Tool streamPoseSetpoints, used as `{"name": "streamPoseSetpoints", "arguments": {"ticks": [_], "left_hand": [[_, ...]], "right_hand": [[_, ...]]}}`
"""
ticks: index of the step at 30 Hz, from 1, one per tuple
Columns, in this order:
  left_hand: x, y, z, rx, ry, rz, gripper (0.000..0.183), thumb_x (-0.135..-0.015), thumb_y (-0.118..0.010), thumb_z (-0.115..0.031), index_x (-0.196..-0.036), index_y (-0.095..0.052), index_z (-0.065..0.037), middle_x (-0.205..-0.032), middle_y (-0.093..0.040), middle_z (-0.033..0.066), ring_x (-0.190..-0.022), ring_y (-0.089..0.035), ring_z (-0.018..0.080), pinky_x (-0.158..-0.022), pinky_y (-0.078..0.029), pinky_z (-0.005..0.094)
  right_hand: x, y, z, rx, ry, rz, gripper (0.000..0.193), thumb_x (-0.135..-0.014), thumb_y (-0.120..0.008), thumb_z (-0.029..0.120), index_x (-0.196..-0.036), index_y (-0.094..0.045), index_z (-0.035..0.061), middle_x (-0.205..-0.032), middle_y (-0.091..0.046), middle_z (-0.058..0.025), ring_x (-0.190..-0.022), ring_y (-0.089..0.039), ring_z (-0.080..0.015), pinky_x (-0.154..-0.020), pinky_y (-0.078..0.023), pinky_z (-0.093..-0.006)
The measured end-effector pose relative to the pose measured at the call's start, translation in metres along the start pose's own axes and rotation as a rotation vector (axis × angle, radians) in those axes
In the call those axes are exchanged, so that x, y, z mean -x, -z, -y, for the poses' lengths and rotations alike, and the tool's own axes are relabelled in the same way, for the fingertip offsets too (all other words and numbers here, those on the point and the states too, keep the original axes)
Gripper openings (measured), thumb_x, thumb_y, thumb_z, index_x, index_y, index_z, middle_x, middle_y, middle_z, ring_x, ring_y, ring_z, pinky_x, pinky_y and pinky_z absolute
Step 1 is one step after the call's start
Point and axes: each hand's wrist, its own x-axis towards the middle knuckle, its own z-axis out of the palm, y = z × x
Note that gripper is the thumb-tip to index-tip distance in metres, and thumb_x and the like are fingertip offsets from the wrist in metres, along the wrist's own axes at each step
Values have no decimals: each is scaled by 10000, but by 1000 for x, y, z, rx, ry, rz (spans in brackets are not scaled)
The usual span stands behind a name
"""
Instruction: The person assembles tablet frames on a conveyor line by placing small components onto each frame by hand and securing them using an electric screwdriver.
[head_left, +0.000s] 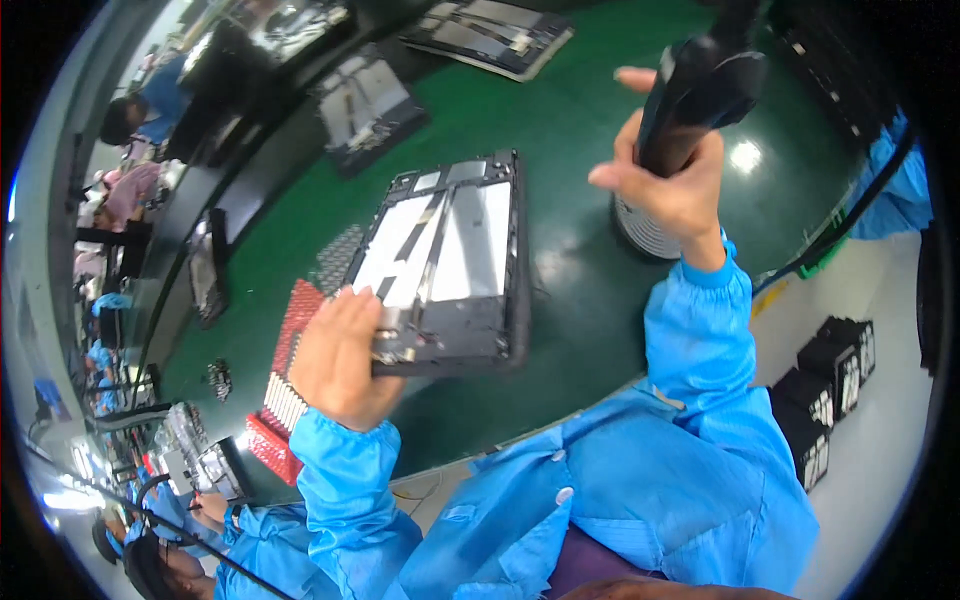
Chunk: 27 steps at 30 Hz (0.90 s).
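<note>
"Over the green bench point(585, 335), in our head view, which way does the tablet point(440, 250) point?"

"Its long axis runs away from us, the far end leaning slightly right, and its opened inside faces up at us."

"Where do our fingers sit on it?"

"Our left hand point(345, 355) grasps the near left corner and hides it; the fingertips point(365, 297) lie over the left edge. We cannot tell whether the tablet touches the bench."

"And our right hand point(685, 195)?"

"Wrapped round a black tool point(705, 90), to the right of the tablet and apart from it, thumb and one finger jutting left. Below, it partly covers a ribbed disc point(642, 228)."

"What else is around us?"

"Two spare tablets point(365, 105) beyond ours, grey mesh point(335, 260) just left of it, and red wrap point(268, 450) beside our left hand. A co-worker's sleeve point(285, 540) shows lower left; black boxes point(825, 365) stand on the floor, right."
</note>
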Motion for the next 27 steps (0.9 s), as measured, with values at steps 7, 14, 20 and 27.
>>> {"name": "streamPoseSetpoints", "arguments": {"ticks": [7,14,20,27], "left_hand": [[58,-34,-57,259,-58,318,503,-516,-655,12,-1014,-599,61,-1129,-565,244,-1113,-520,392,-947,-366,532],[60,-46,-82,398,38,480,687,-572,-800,-338,-1118,-567,8,-1231,-513,200,-1210,-432,369,-988,-299,537],[-35,-105,-106,473,-133,359,835,-594,-781,-418,-1245,-455,-10,-1313,-409,239,-1245,-350,424,-988,-264,567],[-118,-197,-148,383,-155,332,971,-564,-731,-483,-1311,-340,-1,-1336,-324,249,-1250,-296,389,-996,-259,510]], "right_hand": [[-15,46,6,71,21,-261,291,-716,-705,-11,-930,-508,-10,-562,-559,-52,-418,-525,-120,-381,-390,-217],[-23,87,-1,250,63,-379,282,-712,-715,0,-918,-522,-6,-560,-552,-26,-429,-516,-91,-391,-378,-209],[-27,103,-20,501,92,-444,277,-708,-730,72,-904,-537,37,-594,-526,12,-469,-490,-61,-431,-389,-219],[-30,108,-29,627,296,-387,347,-702,-764,153,-943,-557,15,-676,-518,12,-618,-428,-77,-547,-400,-250]]}}
